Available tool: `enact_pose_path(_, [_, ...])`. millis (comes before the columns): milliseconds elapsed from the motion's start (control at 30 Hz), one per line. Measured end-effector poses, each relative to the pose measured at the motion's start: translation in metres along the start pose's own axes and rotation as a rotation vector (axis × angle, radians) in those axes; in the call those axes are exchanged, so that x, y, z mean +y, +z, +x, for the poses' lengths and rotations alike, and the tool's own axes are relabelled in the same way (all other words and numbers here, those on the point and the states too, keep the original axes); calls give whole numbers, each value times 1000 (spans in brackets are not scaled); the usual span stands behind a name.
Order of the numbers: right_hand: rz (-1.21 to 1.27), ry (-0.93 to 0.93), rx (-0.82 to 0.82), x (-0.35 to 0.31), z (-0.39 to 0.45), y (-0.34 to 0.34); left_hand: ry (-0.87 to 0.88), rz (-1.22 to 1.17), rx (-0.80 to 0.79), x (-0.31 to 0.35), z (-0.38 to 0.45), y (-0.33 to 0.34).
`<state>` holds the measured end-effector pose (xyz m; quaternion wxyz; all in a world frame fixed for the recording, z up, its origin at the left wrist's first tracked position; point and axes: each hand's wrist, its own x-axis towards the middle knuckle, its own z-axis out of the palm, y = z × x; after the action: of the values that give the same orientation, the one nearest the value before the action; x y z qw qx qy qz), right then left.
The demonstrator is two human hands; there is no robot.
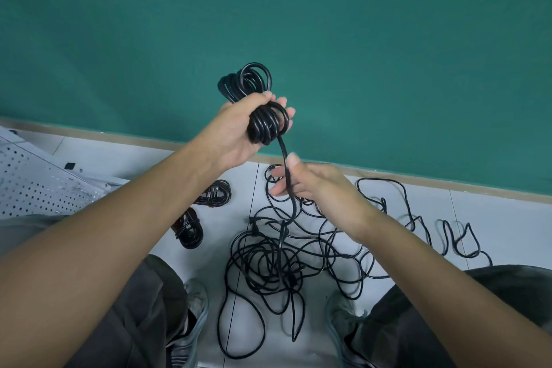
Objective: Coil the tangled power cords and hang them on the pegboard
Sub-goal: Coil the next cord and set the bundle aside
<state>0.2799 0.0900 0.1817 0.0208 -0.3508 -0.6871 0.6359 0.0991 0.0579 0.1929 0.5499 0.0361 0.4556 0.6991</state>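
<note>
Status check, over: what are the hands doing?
Left hand grips coiled cord. Right hand pinches its loose end. Tangled cords wait on floor; two coils finished.

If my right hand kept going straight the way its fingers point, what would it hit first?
Probably nothing nearby: the right hand, pinching the cord, points left into open air, below the left hand. Depth is unclear.

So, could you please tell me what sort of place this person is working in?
Probably a workshop or storeroom floor, indoors: pale floor tiles meet a plain green wall, a white pegboard lies at the left, and loose black cords are spread in front of the feet.
</note>
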Motion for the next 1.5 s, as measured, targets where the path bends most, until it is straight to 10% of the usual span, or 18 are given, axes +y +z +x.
enact_pose_path(200, [-455,-196,19,-1,-9,-12,53,404,164,-1,11,-13])
enact_pose_path(467, [-350,-315,357,-9,-9,-34,-56,861,-134,-7,-5,-9])
enact_pose_path(900, [-33,-172,422,-7,-2,-42,-137,771,-420,-15,-23,2])
enact_pose_path(1500, [314,-193,550,-1,4,-27,-97,716,-232,-9,-10,-7])
